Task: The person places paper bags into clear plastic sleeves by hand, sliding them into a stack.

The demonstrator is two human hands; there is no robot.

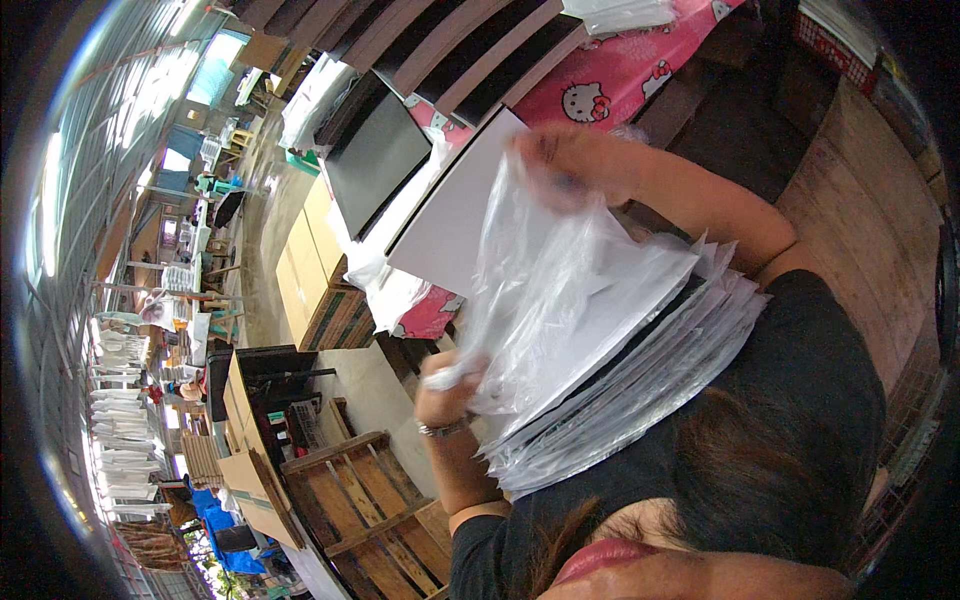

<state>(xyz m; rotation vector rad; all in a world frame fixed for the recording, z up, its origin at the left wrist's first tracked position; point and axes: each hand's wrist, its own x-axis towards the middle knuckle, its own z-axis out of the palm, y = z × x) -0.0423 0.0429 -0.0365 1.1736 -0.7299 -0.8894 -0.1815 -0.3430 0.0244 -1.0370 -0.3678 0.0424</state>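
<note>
A clear plastic bag [525, 240] is stretched between my two hands. My left hand [455, 390], a metal bracelet or watch on its wrist, is closed on one edge. My right hand [570, 175] is smeared by motion, but its fingers seem closed on the opposite edge. Under the plastic, against my body, rests a thick stack of flat panels in clear plastic sleeves [640, 400]; a white face shows on top. Beside my right hand, a flat white board [450, 225] with a dark edge lies on the table.
Pink patterned cloth [625, 75] covers the table. Dark panels with brown edges [430, 50] are lined up on it, near a black flat panel [375, 160]. Cardboard boxes [310, 260] and a wooden pallet [370, 510] stand to the left. Farther off are work tables and hanging white pieces [125, 420].
</note>
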